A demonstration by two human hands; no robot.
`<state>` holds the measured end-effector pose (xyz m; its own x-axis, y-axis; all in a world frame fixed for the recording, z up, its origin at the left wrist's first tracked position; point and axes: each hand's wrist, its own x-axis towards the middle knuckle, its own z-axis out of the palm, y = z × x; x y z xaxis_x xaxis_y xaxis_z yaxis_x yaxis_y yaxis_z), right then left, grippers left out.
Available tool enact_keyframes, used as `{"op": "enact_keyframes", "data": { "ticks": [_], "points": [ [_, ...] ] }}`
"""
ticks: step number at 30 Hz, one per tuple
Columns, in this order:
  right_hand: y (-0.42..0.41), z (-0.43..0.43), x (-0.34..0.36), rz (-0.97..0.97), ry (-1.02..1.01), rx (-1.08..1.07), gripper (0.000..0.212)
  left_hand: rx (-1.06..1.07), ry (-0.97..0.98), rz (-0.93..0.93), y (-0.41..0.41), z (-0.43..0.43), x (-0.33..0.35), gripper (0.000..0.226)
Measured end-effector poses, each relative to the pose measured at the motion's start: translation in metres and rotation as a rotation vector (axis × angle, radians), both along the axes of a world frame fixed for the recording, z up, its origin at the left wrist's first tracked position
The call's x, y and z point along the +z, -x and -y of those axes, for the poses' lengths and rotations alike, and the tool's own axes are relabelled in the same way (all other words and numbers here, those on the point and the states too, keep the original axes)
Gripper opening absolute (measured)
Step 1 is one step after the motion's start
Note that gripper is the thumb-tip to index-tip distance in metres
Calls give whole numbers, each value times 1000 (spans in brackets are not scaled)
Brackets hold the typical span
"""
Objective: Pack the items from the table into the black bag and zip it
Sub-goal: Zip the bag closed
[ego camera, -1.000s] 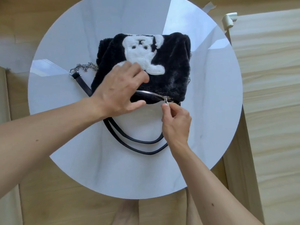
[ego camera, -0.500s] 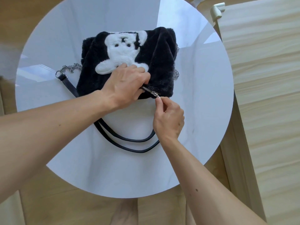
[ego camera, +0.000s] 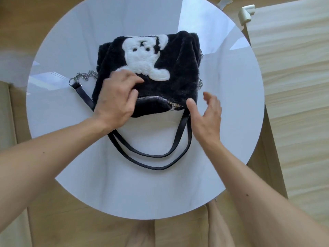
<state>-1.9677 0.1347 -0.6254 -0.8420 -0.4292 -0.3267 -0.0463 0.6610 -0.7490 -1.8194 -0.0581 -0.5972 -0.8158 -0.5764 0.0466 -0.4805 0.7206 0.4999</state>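
Round white worktop [ego camera: 231, 122] above pale wooden floor [ego camera: 71, 229]. At its centre, black bag [ego camera: 178, 77], zip [ego camera: 156, 98] nearly closed. Left hand [ego camera: 115, 100] resting on fur, fingers relaxed; right hand [ego camera: 206, 116] open beside. Contents hidden; chain [ego camera: 85, 76] partly covered.

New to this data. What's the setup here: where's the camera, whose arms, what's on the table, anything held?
No robot here: a person wears one camera on the head, looking down, so both arms are theirs. On the round white table lies a furry black bag with a white bear patch, straps and a chain. The left hand rests on the bag, fingers relaxed. The right hand is open beside the bag's corner, holding nothing. The zip pull sits near the zip's end by the right hand.
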Motion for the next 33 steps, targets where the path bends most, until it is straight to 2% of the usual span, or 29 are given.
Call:
{"op": "enact_keyframes", "data": {
  "ticks": [2, 3, 5, 10, 13, 18, 21, 23, 25, 27, 28, 31, 33],
  "points": [
    [16, 14, 0, 155, 14, 54, 56, 352, -7, 27, -9, 5, -5, 35],
    [22, 22, -1, 212, 4, 79, 53, 500, -78, 59, -13, 7, -7, 39],
    [34, 34, -2, 216, -37, 141, 44, 642, -276, 141, -21, 11, -14, 50],
    [56, 34, -9, 223, -58, 154, 34, 567, -379, 332, -44, 13, -27, 63],
    [58, 24, -18, 224, -109, 164, 29, 539, -436, 426, -56, 16, -36, 49],
    [53, 25, -30, -15, -186, 246, 22, 482, -351, 334, -71, 24, -40, 15],
    [50, 30, -30, -18, -234, 234, 32, 467, -264, 393, -68, 25, -36, 12],
    [47, 29, -27, -12, -257, 190, 37, 490, -67, 400, -61, 20, -30, 19],
    [42, 25, -23, -116, -225, 134, 35, 383, 125, 257, -49, 11, -20, 28],
    [31, 21, -17, -290, -152, 115, 28, 125, 192, 109, -36, -1, -13, 41],
    [25, 18, -15, -353, -121, 126, 26, -2, 205, 95, -31, -7, -12, 49],
    [8, 10, -13, -441, -63, 193, 28, -288, 260, 259, -25, -25, -17, 67],
    [-2, 6, -13, -536, -33, 333, 40, -374, 274, 406, -30, -36, -25, 72]
  ]
}}
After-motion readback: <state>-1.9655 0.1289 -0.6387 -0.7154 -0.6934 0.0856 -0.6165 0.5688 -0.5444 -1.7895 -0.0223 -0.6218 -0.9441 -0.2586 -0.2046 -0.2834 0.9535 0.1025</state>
